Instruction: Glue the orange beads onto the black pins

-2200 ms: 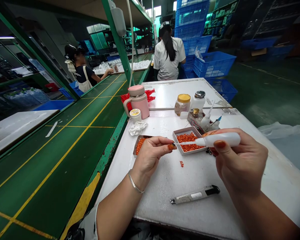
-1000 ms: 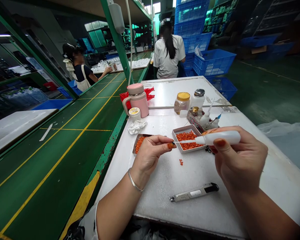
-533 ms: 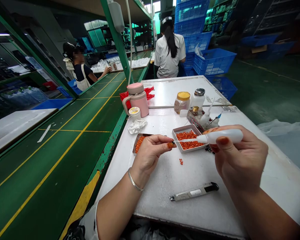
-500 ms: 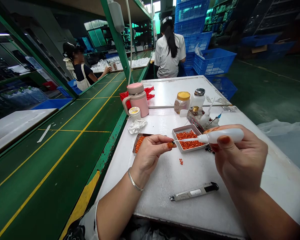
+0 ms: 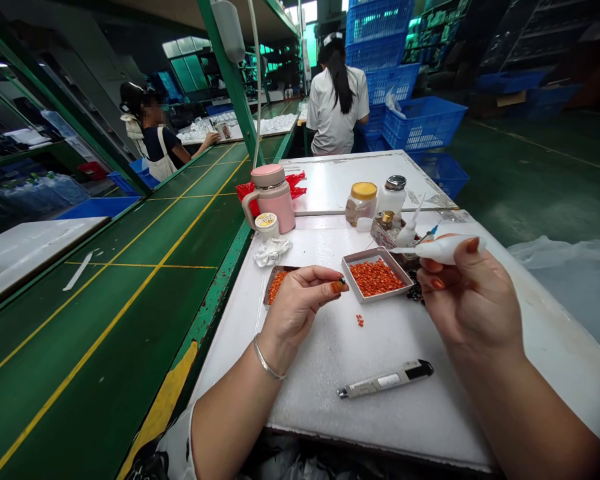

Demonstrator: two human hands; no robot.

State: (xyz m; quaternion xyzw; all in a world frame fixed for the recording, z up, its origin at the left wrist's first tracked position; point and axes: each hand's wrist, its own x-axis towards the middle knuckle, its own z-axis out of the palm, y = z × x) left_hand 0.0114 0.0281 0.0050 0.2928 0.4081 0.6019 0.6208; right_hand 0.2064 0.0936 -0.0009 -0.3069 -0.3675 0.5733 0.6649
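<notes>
My left hand [image 5: 307, 300] is pinched on a tiny dark piece [image 5: 342, 281] at its fingertips, too small to make out. In my right hand [image 5: 473, 297] is a white squeeze bottle [image 5: 445, 249] with a long thin nozzle, held tilted and pointing left, apart from the left fingertips. Below the nozzle sits a shallow box [image 5: 380, 298] full of small orange-red pieces [image 5: 377, 277]. A second box of orange pieces [image 5: 276, 285] is partly hidden behind my left hand. A few loose orange pieces [image 5: 360, 321] lie on the white tabletop [image 5: 305, 407].
A utility knife [image 5: 386, 379] lies in front. Farther back stand a pink mug [image 5: 275, 200], a small white tub [image 5: 267, 227], a yellow-lidded jar [image 5: 361, 204] and a tray of bottles [image 5: 386, 233]. A green conveyor belt [image 5: 145, 300] runs along the left. Two people work beyond.
My right hand has lifted the squeeze bottle up and away, so its nozzle has left the piece at my left fingertips. My left hand stays almost in place.
</notes>
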